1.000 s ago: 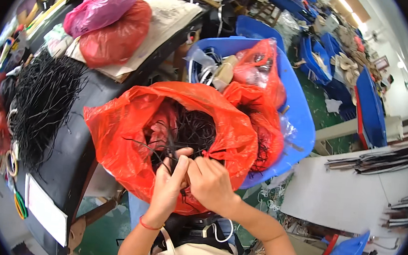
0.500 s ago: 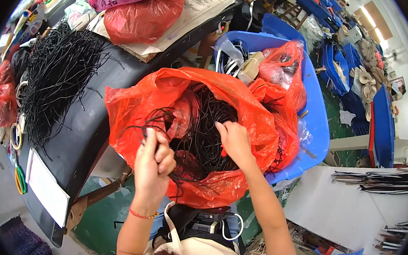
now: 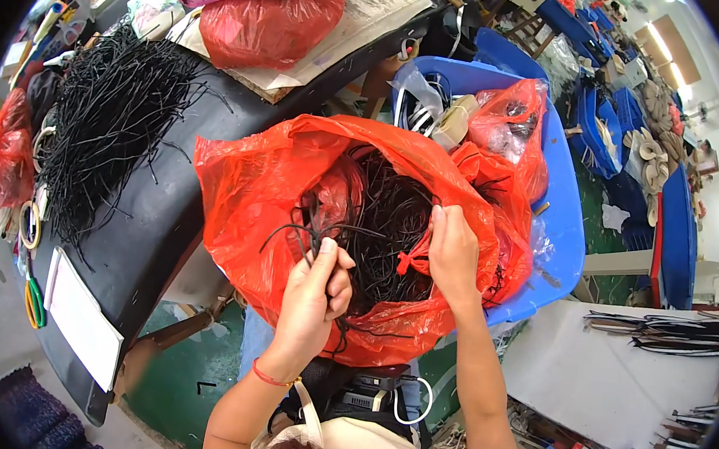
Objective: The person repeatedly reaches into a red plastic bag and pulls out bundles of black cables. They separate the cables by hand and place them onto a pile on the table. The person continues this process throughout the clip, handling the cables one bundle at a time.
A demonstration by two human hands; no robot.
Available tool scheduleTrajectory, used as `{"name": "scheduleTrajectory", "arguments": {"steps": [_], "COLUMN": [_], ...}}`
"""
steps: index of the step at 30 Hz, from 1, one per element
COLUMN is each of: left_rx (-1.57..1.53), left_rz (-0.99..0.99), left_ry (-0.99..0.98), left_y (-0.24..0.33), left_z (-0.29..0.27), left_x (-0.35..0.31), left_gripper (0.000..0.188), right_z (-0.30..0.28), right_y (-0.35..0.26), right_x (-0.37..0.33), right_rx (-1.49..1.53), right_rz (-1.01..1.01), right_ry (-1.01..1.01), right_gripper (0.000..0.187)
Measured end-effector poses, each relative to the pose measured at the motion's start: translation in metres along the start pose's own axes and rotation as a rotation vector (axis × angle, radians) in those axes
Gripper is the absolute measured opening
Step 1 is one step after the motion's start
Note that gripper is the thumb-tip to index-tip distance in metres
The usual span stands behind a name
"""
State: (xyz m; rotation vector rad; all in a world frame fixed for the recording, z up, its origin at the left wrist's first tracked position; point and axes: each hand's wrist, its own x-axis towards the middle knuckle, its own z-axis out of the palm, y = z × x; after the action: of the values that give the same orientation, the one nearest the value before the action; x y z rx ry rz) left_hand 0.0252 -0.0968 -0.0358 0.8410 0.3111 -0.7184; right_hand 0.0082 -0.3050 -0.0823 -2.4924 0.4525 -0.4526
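Note:
A wide-mouthed red plastic bag [image 3: 248, 190] stands gaping in front of me, with a tangle of thin black cords [image 3: 387, 252] inside. Over its left part, my left hand [image 3: 318, 285] is closed in a pinch on several black cords, whose ends stick out past the thumb. My right hand [image 3: 453, 253] is at the right side of the opening, thumb and fingers pressed together around the end of a black cord. A knotted strip of red plastic hangs beside that hand.
On the black-topped table [image 3: 158, 209] at left lies a big heap of black cords [image 3: 114, 121]. Behind it, a filled red bag [image 3: 274, 24] rests on a board. A blue bin [image 3: 556, 248] with more bags stands at right. A white card [image 3: 86, 321] lies near the table's edge.
My left hand has moved right, over the bag's opening, still pinching cords. The right hand has shifted right toward the bag's rim. The whole view has shifted slightly.

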Motion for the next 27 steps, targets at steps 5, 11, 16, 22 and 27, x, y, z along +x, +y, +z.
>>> {"name": "scheduleTrajectory", "arguments": {"steps": [5,11,16,22,27], "left_rx": [0.085,0.237,-0.074,-0.022,-0.032], "left_rz": [-0.103,-0.128,0.159,0.198,0.108], "left_ry": [-0.086,-0.099,0.024,0.139,0.072], "left_y": [-0.011,-0.021,-0.016,0.011,0.010], "left_z": [0.008,0.004,0.006,0.003,-0.009], "left_x": [0.011,0.014,0.003,-0.009,-0.007], "left_gripper": [0.037,0.031,0.025,0.020,0.026], "right_z": [-0.039,-0.040,-0.035,0.039,0.029], "right_y": [-0.053,-0.072,-0.061,0.022,0.027], "right_x": [-0.029,-0.074,-0.034,0.032,0.027], "right_rx": [0.249,0.110,0.468,-0.409,-0.279], "right_rz": [-0.075,-0.284,-0.166,-0.367,-0.453], "right_ry": [-0.340,-0.441,-0.614,-0.205,-0.019], "right_gripper": [0.019,0.022,0.012,0.014,0.010]}}
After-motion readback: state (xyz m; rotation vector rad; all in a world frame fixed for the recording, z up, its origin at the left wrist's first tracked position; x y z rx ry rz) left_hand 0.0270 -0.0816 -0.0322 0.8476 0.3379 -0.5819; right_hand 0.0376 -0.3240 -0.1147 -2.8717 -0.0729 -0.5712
